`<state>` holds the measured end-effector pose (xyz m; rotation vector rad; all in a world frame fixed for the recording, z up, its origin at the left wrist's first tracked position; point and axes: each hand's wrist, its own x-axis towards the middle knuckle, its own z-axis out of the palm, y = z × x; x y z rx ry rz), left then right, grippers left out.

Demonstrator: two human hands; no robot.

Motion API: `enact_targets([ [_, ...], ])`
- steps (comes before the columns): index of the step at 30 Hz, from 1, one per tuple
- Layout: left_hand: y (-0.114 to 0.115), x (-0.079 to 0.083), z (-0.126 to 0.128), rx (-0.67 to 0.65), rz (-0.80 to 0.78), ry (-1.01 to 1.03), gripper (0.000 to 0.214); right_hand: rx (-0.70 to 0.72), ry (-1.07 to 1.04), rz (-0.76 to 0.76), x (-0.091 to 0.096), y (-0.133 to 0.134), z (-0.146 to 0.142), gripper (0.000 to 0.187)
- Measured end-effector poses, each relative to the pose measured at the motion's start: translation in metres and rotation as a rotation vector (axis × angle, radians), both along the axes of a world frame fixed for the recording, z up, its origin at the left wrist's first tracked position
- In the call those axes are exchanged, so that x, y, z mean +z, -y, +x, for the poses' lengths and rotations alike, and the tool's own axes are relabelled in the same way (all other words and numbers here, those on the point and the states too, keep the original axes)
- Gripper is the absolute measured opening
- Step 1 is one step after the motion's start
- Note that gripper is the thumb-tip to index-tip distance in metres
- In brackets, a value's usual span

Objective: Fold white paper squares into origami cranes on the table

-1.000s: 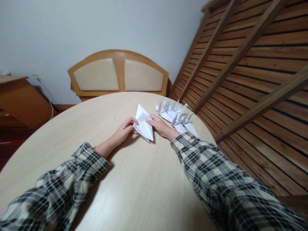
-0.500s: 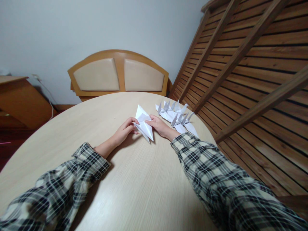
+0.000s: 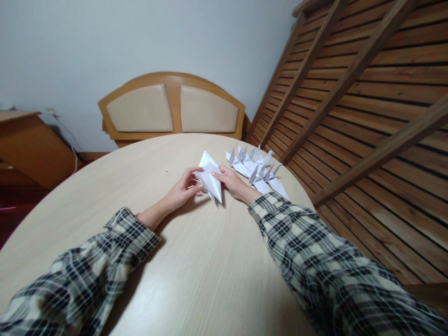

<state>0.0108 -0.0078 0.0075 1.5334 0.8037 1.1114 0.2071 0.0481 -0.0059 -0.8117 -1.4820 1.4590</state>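
A folded sheet of white paper [image 3: 211, 179], diamond-shaped with pointed ends and loose flaps on its left side, is held just over the table. My right hand [image 3: 234, 183] pinches its right edge, thumb on top and fingers behind. My left hand [image 3: 185, 187] is at its left edge, with thumb and fingers curled round the flaps; part of those fingers is hidden behind the paper. To the right of my right hand stand several white origami cranes [image 3: 261, 173], grouped close together with their pointed necks and tails upward.
The round pale wooden table [image 3: 196, 270] fills the foreground. Beyond its far edge stands a headboard [image 3: 178, 107] with cream panels. A slatted wooden panel [image 3: 367, 116] rises along the right side. A wooden desk [image 3: 31, 149] with a white cable beside it is at far left.
My left thumb has come down to the lower left edge of the folded paper, and the left fingers have shifted. The paper has turned slightly, its flaps drawn closer together.
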Motion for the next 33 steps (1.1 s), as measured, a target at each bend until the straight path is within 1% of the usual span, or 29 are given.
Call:
enact_targets([
  [2,0.001,0.002,0.001,0.015,-0.047,0.019,0.059,-0.066,-0.011,-0.007,-0.001,0.0,-0.001,0.026],
  [3,0.001,0.003,0.001,0.016,-0.071,0.02,0.059,-0.097,-0.006,-0.007,-0.002,0.0,-0.002,0.026],
  [6,0.001,0.006,0.002,-0.024,-0.111,0.01,0.047,-0.157,0.003,-0.007,-0.002,0.0,-0.002,0.026],
  [10,0.0,0.007,0.003,-0.08,-0.118,-0.01,0.028,-0.183,-0.052,-0.02,-0.001,-0.001,-0.002,0.026],
  [14,-0.001,0.006,0.001,-0.088,-0.127,-0.047,0.019,-0.199,-0.074,-0.055,-0.001,-0.003,-0.001,0.029],
  [18,0.0,0.007,0.001,-0.086,-0.156,-0.023,0.023,-0.217,-0.091,-0.07,-0.001,-0.002,-0.001,0.031],
  [23,0.002,0.011,0.003,-0.032,-0.086,-0.137,0.025,-0.221,-0.08,-0.062,0.001,0.0,-0.003,0.027],
  [26,0.0,0.008,0.002,-0.013,-0.087,-0.182,0.025,-0.226,-0.066,-0.063,0.002,0.002,-0.004,0.023],
  [30,-0.003,0.001,0.001,-0.01,-0.1,-0.185,0.034,-0.221,-0.047,-0.061,0.003,0.003,-0.003,0.025],
  [33,-0.004,-0.001,0.0,-0.01,-0.096,-0.174,0.036,-0.203,-0.059,-0.066,0.004,0.004,-0.003,0.025],
])
